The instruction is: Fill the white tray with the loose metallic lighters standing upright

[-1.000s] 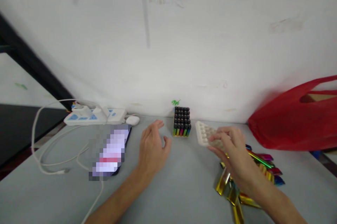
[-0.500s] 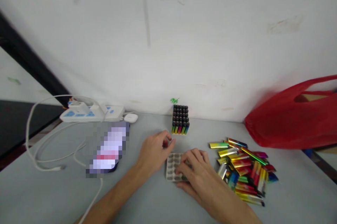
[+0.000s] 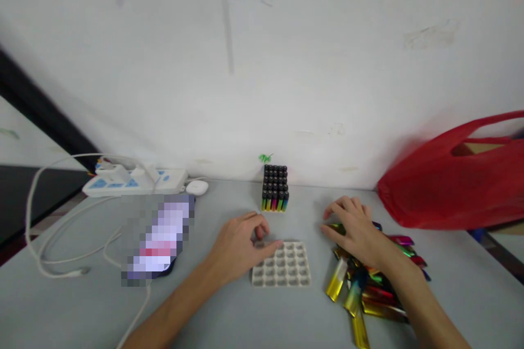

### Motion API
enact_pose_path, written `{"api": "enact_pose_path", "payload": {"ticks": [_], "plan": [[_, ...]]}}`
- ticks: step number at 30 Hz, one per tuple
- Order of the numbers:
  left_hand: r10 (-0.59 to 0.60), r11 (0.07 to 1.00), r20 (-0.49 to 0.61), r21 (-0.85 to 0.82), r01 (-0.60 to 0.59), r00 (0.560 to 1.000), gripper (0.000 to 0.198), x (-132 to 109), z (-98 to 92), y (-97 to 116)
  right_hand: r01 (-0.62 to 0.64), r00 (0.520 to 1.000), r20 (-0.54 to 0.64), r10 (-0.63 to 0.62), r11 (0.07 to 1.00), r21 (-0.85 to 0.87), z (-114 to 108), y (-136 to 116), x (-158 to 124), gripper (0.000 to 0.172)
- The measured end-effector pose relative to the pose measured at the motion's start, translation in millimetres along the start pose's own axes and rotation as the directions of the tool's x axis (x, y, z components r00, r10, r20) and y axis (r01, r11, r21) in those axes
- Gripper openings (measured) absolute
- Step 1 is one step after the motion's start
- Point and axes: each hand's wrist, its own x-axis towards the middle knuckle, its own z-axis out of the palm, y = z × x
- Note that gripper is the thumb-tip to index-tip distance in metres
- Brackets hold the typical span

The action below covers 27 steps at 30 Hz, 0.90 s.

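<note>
At the right hand [image 3: 355,229], shiny pieces [image 3: 337,281], any lettering seemingly too blurred

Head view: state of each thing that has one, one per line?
Tray: flat, visible cells unfilled
Standing pieces: upright in rows, black ends up
Loose pieces: heaped, lying down
Left hand: fingers curled, thumb over tray's far edge
Right hand: over the loose pieces, thumb and index finger apart
Phone: screen lit, content pixelated
Power strip: plugs in
Bag: handle up
</note>
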Motion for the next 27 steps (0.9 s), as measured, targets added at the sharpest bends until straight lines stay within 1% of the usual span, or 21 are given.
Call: {"api": "enact_pose_path", "payload": {"ticks": [4,7,9,12,15,20,21,22,24,25,27], "plan": [[0.021,0.999,0.062,-0.034,-0.019,0.998,0.025,0,-1.2,0,-0.013,0.999,0.036,0.011,0.998,0.065,-2,-2,-4,0.014],[0.043,0.997,0.103,-0.069,-0.036,0.994,0.018,0,-0.7,1,-0.014,0.999,0.043,0.01,0.995,0.101,-1,-4,-4,0.011],[0.044,0.996,0.116,-0.084,-0.034,0.992,0.014,0,-0.2,2,0.004,1.0,0.02,-0.006,0.993,0.118,0,-6,-2,0.009],[0.04,0.994,0.125,-0.108,-0.026,0.991,0.014,0,0.3,3,0.05,0.997,-0.065,-0.04,0.986,0.159,3,-12,0,0.009],[0.039,0.992,0.133,-0.123,-0.022,0.99,0.014,0,0.9,3,0.068,0.991,-0.133,-0.034,0.963,0.26,4,-19,0,0.01],[0.024,0.991,0.143,-0.135,-0.005,0.989,0.013,-1,3.4,1,0.067,0.99,-0.141,-0.008,0.907,0.415,0,-35,-7,0.014],[0.02,0.991,0.15,-0.136,0.001,0.988,0.014,-1,4.1,1,0.072,0.99,-0.141,-0.011,0.899,0.432,-2,-39,-8,0.016],[0.016,0.991,0.16,-0.136,0.006,0.987,0.018,-2,4.7,1,0.077,0.99,-0.143,-0.014,0.891,0.447,-3,-43,-8,0.018],[0.013,0.99,0.183,-0.138,0.012,0.983,0.035,-3,5.7,1,0.082,0.989,-0.151,-0.01,0.874,0.479,-5,-51,-9,0.021],[0.015,0.99,0.195,-0.139,0.013,0.981,0.04,-3,6.0,1,0.078,0.988,-0.156,0.0,0.864,0.498,-5,-55,-9,0.023],[0.019,0.99,0.214,-0.139,0.011,0.977,0.04,-4,6.0,2,0.062,0.989,-0.145,0.021,0.838,0.542,-4,-61,-8,0.025]]}}
